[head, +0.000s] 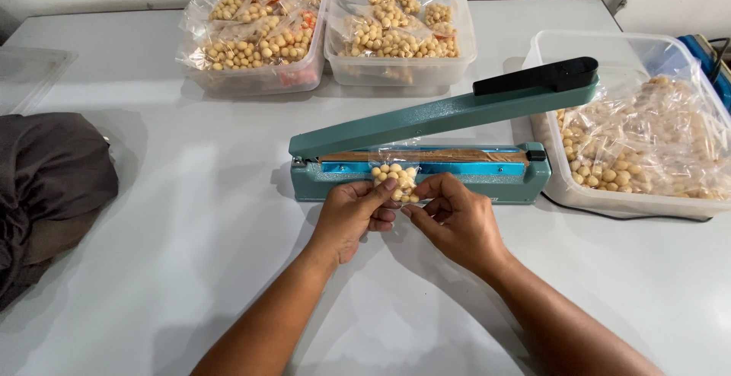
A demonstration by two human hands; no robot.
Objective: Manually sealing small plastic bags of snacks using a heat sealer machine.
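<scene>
Centre of frame: left hand [352, 212] and right hand [455, 220] are both pinching a small clear bag of pale round snacks [396, 178], its open top lying across the teal heat sealer [426, 164]. Sealer arm [457, 109] is standing raised. Clear tub of filled bags [640, 193] is sitting at right.

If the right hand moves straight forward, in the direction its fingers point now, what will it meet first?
Probably the teal heat sealer: the right hand, pinching the small clear bag of round yellow snacks, points at its base, just beyond.
</scene>
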